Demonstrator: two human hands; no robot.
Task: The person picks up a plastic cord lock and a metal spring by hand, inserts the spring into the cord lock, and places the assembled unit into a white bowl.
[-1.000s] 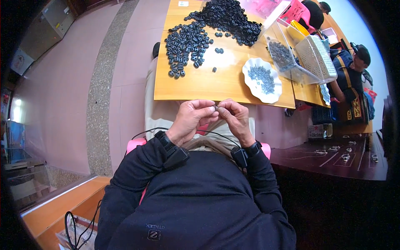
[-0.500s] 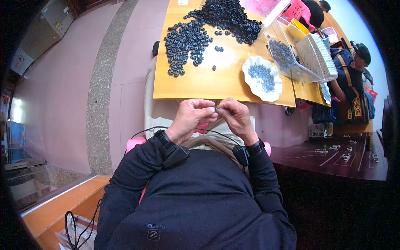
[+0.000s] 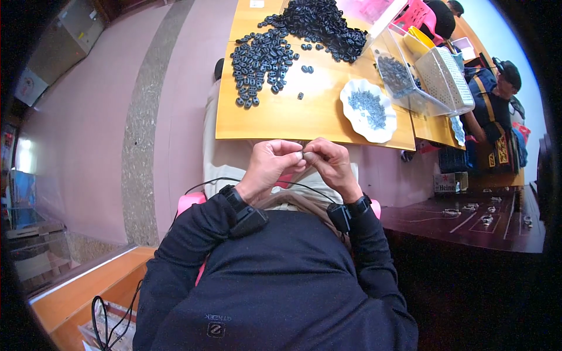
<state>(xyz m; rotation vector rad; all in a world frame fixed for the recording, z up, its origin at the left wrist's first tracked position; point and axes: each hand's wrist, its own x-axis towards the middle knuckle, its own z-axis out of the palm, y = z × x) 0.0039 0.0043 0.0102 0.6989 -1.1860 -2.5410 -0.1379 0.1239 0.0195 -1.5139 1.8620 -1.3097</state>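
Just off the near edge of the wooden table (image 3: 316, 120), my left hand (image 3: 266, 167) and my right hand (image 3: 332, 164) meet fingertip to fingertip. Both are closed in a pinch at the same spot. Whatever sits between the fingers is small and dark, mostly covered by them, and I cannot make out its kind. Beyond them on the table lies a loose spread of small black oval pieces with holes (image 3: 257, 64). A white scalloped dish (image 3: 383, 133) to the right holds many tiny grey-blue pieces (image 3: 367, 108).
A large heap of black pieces (image 3: 322, 26) lies at the back. Clear plastic bin (image 3: 433, 104) with dark parts stands right, beside a white perforated basket (image 3: 448, 76). Another person (image 3: 492, 99) sits farther right. A dark table (image 3: 421, 225) is at near right, an open wooden drawer (image 3: 111, 292) at lower left.
My fingertips have pressed slightly closer together, covering more of the small thing between them. The hands stay in nearly the same place, and the pieces on the table have not moved.
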